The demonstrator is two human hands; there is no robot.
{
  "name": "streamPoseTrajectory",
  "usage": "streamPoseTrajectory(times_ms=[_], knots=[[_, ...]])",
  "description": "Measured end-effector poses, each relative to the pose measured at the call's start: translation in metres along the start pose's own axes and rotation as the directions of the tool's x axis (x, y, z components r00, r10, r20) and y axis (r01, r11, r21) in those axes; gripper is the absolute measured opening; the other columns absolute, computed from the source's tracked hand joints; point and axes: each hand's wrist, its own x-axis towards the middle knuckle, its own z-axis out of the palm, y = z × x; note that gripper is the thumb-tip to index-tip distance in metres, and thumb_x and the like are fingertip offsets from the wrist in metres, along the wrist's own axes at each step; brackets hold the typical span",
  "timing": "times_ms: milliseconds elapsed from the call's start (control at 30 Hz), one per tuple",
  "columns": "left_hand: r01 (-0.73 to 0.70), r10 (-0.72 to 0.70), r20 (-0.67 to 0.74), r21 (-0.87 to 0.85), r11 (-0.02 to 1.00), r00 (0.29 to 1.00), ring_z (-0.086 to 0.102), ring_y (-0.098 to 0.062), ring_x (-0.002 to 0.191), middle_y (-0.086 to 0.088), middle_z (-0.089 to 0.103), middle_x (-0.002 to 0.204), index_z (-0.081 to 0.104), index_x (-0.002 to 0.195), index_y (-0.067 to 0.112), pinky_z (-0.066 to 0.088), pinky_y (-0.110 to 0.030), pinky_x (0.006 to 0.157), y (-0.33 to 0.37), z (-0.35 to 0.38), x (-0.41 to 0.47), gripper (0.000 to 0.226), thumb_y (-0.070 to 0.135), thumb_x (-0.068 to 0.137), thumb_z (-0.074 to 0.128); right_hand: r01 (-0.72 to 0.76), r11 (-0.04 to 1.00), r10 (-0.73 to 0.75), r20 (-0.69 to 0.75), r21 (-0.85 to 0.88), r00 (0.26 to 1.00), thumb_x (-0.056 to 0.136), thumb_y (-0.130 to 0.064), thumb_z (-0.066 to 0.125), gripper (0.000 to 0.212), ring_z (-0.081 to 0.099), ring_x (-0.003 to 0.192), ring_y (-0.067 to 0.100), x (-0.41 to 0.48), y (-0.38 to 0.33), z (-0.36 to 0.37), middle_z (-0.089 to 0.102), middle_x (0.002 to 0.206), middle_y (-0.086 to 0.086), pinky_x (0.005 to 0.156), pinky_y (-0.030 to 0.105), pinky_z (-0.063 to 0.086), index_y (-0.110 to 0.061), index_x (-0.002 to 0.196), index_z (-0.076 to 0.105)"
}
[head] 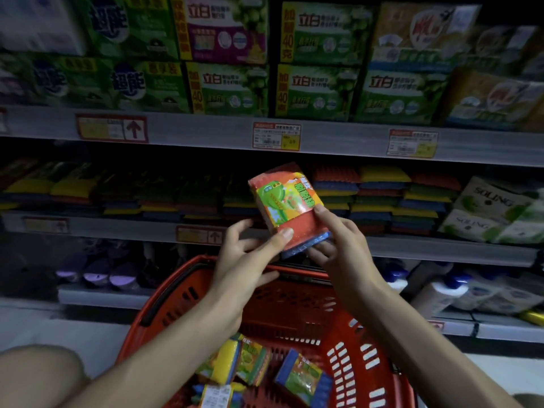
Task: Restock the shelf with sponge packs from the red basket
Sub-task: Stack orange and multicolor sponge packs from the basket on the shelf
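A sponge pack (287,201) (orange face, blue layer at its lower end) is held up, tilted, in front of the middle shelf's (117,228) front edge and above the far rim of the red basket (297,307). The right hand (341,245) pinches the pack at its lower right corner, thumb on the front and fingers curled under the blue end. The left hand (250,260) rests its thumb tip on the lower orange face, its fingers spread and mostly straight; whether any of them touches the back I cannot tell. At least 4 more packs (306,375) lie loose on the basket's floor, toward its near side. On the middle shelf, stacked sponges (379,198) fill the row, and boxes (318,92) stand on the shelf above.
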Motion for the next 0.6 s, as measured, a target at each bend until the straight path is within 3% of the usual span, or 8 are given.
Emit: streamPoseTrajectory(times_ms=[200, 367, 500, 600], knots=[[-0.074, 0.074, -0.03, 0.013, 0.997, 0.997, 0.069, -0.01, 0.111, 0.004, 0.067, 0.127, 0.052, 0.138, 0.035, 0.059, -0.042, 0.096, 0.001, -0.004, 0.007, 0.061, 0.034, 0.085, 0.081, 0.128, 0.968, -0.126, 0.021, -0.218, 0.992, 0.088, -0.043, 0.074, 0.039, 0.071, 0.109, 0.018, -0.002, 0.007, 0.006, 0.072, 0.116, 0.005, 0.097, 0.038, 0.059, -0.015, 0.114, 0.065], [-0.132, 0.134, -0.106, 0.026, 0.991, 0.985, 0.068, -0.009, 0.112, 0.008, 0.072, 0.121, 0.062, 0.131, 0.029, 0.056, -0.042, 0.101, 0.005, -0.006, 0.017, 0.05, 0.028, 0.085, 0.082, 0.284, 0.882, -0.298, 0.02, -0.376, 0.954, 0.088, -0.044, 0.074, 0.034, 0.071, 0.099, 0.009, -0.004, 0.008, 0.012, 0.075, 0.105, -0.002, 0.094, 0.043, 0.059, -0.019, 0.111, 0.07], [-0.206, 0.206, -0.175, 0.017, 0.978, 0.963, 0.071, 0.001, 0.097, 0.007, 0.075, 0.111, 0.067, 0.121, 0.023, 0.059, -0.021, 0.086, 0.008, -0.002, 0.023, 0.037, 0.023, 0.087, 0.081, 0.342, 0.84, -0.362, 0.034, -0.422, 0.931, 0.092, -0.04, 0.073, 0.027, 0.07, 0.102, 0.006, -0.005, 0.009, 0.015, 0.076, 0.107, -0.009, 0.096, 0.046, 0.057, -0.023, 0.114, 0.072], [-0.248, 0.244, -0.238, 0.012, 0.969, 0.94, 0.07, 0.01, 0.088, 0.008, 0.075, 0.104, 0.069, 0.116, 0.018, 0.051, -0.005, 0.069, 0.012, -0.001, 0.03, 0.032, 0.021, 0.087, 0.081, 0.361, 0.833, -0.372, 0.058, -0.42, 0.926, 0.097, -0.031, 0.069, 0.025, 0.069, 0.108, 0.004, -0.006, 0.009, 0.018, 0.075, 0.112, -0.011, 0.1, 0.044, 0.056, -0.026, 0.121, 0.071]])
